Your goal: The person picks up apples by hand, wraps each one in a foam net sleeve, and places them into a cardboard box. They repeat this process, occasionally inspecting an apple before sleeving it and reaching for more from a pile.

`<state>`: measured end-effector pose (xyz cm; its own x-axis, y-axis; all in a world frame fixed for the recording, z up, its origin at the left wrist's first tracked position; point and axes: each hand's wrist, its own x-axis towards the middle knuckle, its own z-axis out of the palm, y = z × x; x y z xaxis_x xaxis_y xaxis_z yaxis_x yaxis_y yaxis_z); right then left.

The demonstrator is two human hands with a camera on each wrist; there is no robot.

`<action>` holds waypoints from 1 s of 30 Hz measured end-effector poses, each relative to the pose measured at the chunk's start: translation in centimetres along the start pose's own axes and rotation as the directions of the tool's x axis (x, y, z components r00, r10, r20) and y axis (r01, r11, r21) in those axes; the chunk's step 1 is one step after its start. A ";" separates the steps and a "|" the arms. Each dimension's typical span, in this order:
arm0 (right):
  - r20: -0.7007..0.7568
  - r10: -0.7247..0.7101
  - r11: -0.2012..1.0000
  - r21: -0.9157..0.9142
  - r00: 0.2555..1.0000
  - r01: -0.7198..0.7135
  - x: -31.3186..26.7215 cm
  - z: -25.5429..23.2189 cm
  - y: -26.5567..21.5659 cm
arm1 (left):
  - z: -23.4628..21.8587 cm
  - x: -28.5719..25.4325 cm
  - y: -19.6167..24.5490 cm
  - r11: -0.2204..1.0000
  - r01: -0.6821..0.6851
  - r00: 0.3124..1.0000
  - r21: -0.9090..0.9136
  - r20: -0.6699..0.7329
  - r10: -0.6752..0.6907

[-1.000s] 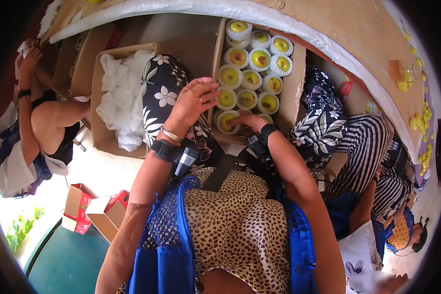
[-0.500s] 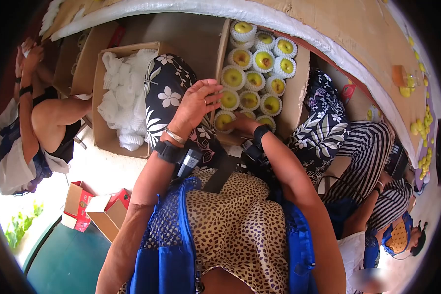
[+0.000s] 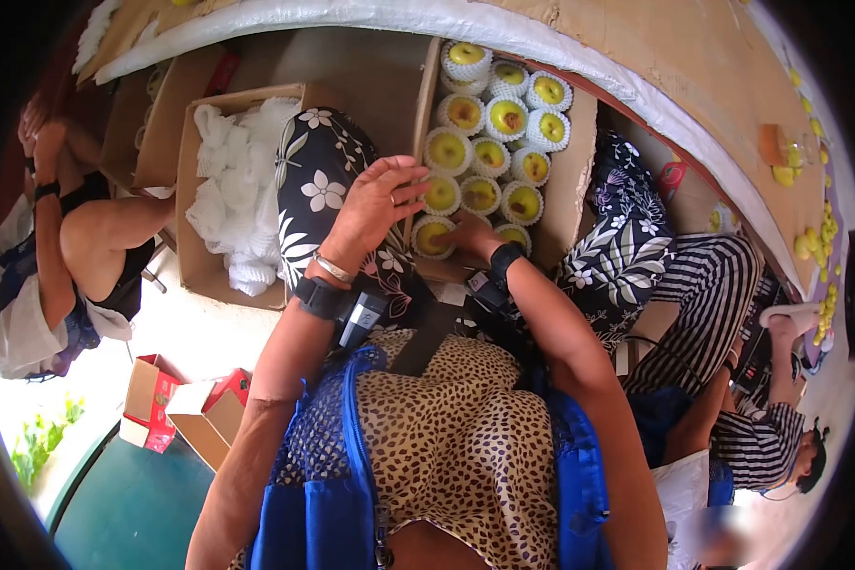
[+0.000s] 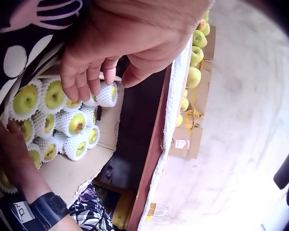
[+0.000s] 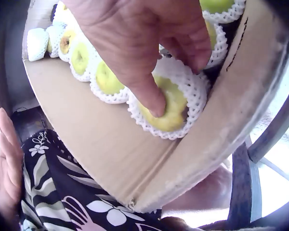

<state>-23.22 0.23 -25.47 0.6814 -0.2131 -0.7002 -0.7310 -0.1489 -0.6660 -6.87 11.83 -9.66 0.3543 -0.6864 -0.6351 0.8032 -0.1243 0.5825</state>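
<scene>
Green-yellow apples in white foam nets fill a cardboard box between the person's knees. At the box's near left corner sits a netted apple. The right hand grips this apple, thumb on its top and fingertips at the far side of its net. Held over the box's left edge, the left hand has its fingers extended and holds nothing. In the left wrist view, the left hand hangs above the netted apples, not touching them.
A carton of white foam nets stands left of the left knee. Two red-and-brown cartons lie lower left. A covered table edge curves over the top. Other people sit at both sides.
The right hand has moved slightly back from over the corner apple, its fingers still at it. The left hand has barely moved. At the right, another person's arm now reaches out.
</scene>
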 end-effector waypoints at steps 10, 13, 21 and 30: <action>0.006 0.039 0.998 -0.043 0.999 -0.039 0.7 0.4 -0.3 | 0.4 0.2 0.0 1.000 0.010 1.000 0.028 -0.009 -0.010; 0.000 0.006 1.000 -0.007 1.000 -0.006 0.3 0.3 0.3 | 0.5 -0.4 0.6 1.000 0.011 1.000 -0.002 0.016 -0.011; 0.107 0.244 0.959 -0.171 0.964 -0.224 -2.1 -3.2 -4.0 | -5.4 -3.2 5.9 0.967 -0.244 0.964 -0.068 0.094 0.250; 0.012 0.150 0.976 -0.161 0.989 -0.146 -2.1 -3.5 -0.8 | -14.7 -7.7 5.3 0.964 -0.184 0.915 0.191 -0.326 0.239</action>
<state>-24.17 -2.55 -22.57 0.5646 -0.2211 -0.7952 -0.8189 -0.2699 -0.5065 1.73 27.03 -9.12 0.6724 -0.4238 -0.6069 0.6178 -0.1303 0.7755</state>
